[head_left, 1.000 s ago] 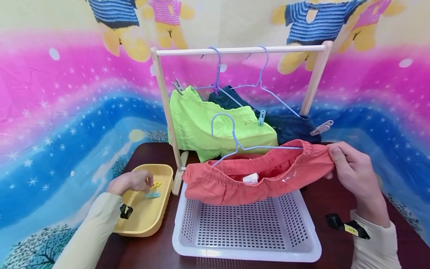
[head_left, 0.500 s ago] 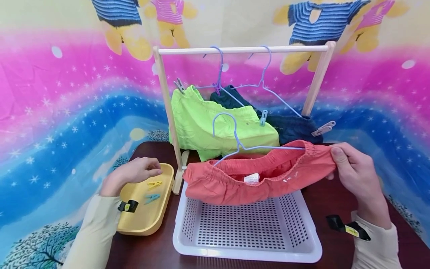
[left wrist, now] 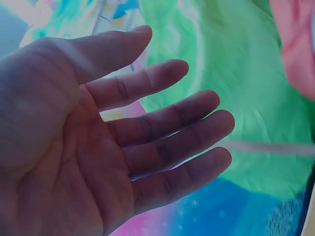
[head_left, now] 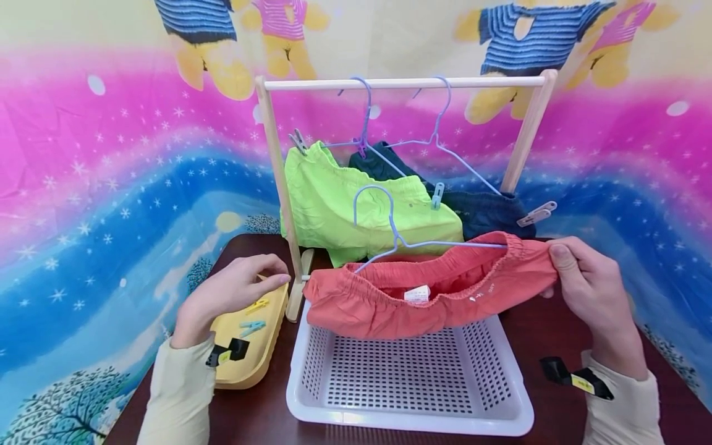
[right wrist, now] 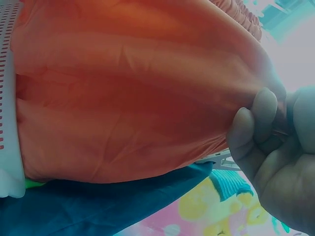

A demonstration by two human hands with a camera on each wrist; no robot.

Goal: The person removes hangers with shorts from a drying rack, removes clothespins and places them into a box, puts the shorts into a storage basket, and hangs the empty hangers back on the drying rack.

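Observation:
My right hand (head_left: 589,284) pinches the waistband end of the coral shorts (head_left: 378,315), pulling that side outward. A blue wire hanger (head_left: 392,216) sits inside their waist, its hook sticking up free of the rail. In the right wrist view the fingers (right wrist: 266,105) curl on the cloth. My left hand (head_left: 239,287) hovers over the yellow tray (head_left: 256,364), near the rack's left post. The left wrist view shows that hand's palm (left wrist: 88,167) bare and its fingers relaxed. A yellow clothespin (head_left: 257,305) and a light blue clothespin (head_left: 252,326) lie in the tray.
The wooden rack (head_left: 400,84) carries lime green shorts (head_left: 361,204) and dark blue shorts (head_left: 489,213) on hangers, with clothespins on them. Below the coral shorts stands a white perforated basket (head_left: 411,417) on the dark table (head_left: 539,346). A patterned cloth backdrop (head_left: 83,185) surrounds it.
My left hand has lifted from among the clothespins in the tray and moved right, toward the rack post, its fingers loosening. The right hand still holds the coral shorts in place.

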